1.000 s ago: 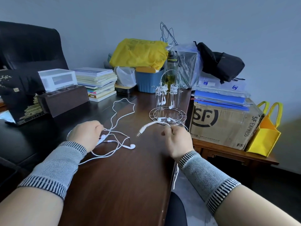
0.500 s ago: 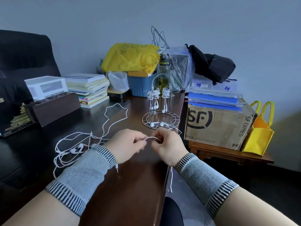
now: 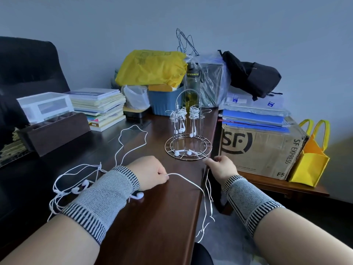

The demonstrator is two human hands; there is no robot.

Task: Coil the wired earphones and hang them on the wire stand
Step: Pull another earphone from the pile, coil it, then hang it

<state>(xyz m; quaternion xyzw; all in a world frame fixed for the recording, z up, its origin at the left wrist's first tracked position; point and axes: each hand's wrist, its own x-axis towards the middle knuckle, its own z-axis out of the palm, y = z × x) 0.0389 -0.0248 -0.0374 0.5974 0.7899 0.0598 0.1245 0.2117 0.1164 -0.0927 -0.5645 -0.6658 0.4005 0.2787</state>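
Note:
A white earphone cable (image 3: 188, 181) runs from my left hand (image 3: 150, 174) over the desk's right edge and hangs down in loops. My left hand pinches one end of it on the desk. My right hand (image 3: 222, 169) pinches the same cable near the desk edge, just in front of the wire stand (image 3: 188, 131). Coiled white earphones (image 3: 193, 112) hang on the stand's hooks, and two earbuds (image 3: 182, 153) lie on its round base. More loose white earphones (image 3: 80, 185) lie tangled left of my left wrist.
A brown wooden desk (image 3: 152, 217) holds a book stack (image 3: 99, 108), a dark box (image 3: 53, 132), a blue bin (image 3: 165, 101) and a yellow bag (image 3: 152, 67). An SF cardboard box (image 3: 261, 150) and a yellow tote (image 3: 309, 159) stand to the right. A black chair (image 3: 28, 66) is at the left.
My hands were together pinching the cable; they have pulled apart, stretching it between them. My right hand moved right toward the stand's base. The camera has drifted.

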